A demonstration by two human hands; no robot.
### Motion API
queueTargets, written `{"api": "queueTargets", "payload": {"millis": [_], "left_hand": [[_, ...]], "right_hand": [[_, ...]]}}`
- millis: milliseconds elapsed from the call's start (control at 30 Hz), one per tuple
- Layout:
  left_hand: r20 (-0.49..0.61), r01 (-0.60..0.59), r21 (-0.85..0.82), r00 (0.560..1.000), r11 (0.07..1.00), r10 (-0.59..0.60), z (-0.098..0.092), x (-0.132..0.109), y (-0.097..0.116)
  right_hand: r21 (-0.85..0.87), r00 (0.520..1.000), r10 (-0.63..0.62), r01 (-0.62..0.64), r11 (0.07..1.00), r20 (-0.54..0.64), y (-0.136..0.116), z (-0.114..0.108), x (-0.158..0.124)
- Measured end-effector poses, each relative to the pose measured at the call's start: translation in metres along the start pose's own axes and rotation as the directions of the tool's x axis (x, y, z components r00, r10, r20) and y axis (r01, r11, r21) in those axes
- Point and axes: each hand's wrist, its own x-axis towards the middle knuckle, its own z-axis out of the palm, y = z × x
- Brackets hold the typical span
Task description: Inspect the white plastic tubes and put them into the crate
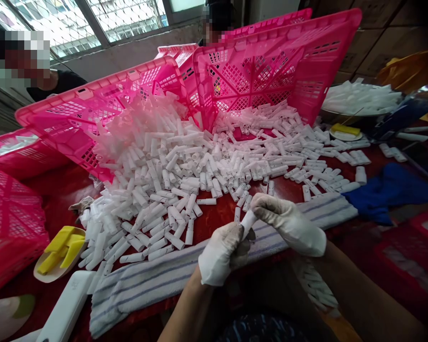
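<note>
Between my two gloved hands is a small white plastic tube (248, 221), tilted, above the near edge of the table. My left hand (221, 251), in a white glove with dirty fingertips, closes around its lower end. The fingers of my right hand (288, 223), gloved the same way, pinch its upper end. Just beyond both hands spreads a large heap of similar white tubes (157, 185), some with small dark marks. Below my hands runs a folded white towel (146, 282) with blue-grey stripes, along the table edge.
Pink plastic baskets (257, 71) lie tipped behind the heap. At left sit a dish of yellow pieces (62, 249) and a long white case (66, 308). A blue cloth (395, 190) and a tray of white parts (360, 97) are at right. Two people are at the back.
</note>
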Motion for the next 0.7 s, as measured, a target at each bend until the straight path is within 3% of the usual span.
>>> {"api": "queueTargets", "payload": {"millis": [67, 200, 367, 500, 600, 700], "left_hand": [[0.048, 0.030, -0.101, 0.999, 0.994, -0.025, -0.003, 0.000, 0.000], [0.025, 0.029, -0.095, 0.999, 0.995, -0.027, -0.002, 0.001, -0.002], [0.145, 0.184, -0.195, 0.977, 0.963, -0.157, 0.001, 0.003, -0.001], [0.233, 0.256, -0.309, 0.954, 0.916, -0.188, 0.001, 0.006, 0.001], [0.222, 0.257, -0.311, 0.956, 0.915, -0.193, 0.002, 0.008, -0.003], [0.119, 0.138, -0.284, 0.987, 0.949, -0.108, 0.006, 0.011, -0.010]], "right_hand": [[-0.047, 0.995, -0.087, 0.090, 0.995, 0.055, 0.002, -0.005, -0.003], [-0.077, 0.983, -0.150, 0.159, 0.984, 0.105, 0.007, -0.013, -0.008], [-0.075, 0.987, -0.115, 0.124, 0.989, 0.109, 0.010, -0.011, -0.009], [0.061, 0.998, 0.006, -0.010, 0.998, 0.058, 0.015, -0.006, -0.007], [0.083, 0.999, 0.031, -0.032, 0.996, 0.014, 0.019, -0.005, -0.007], [0.052, 0.999, 0.006, -0.004, 0.999, -0.036, 0.025, -0.004, -0.006]]}}
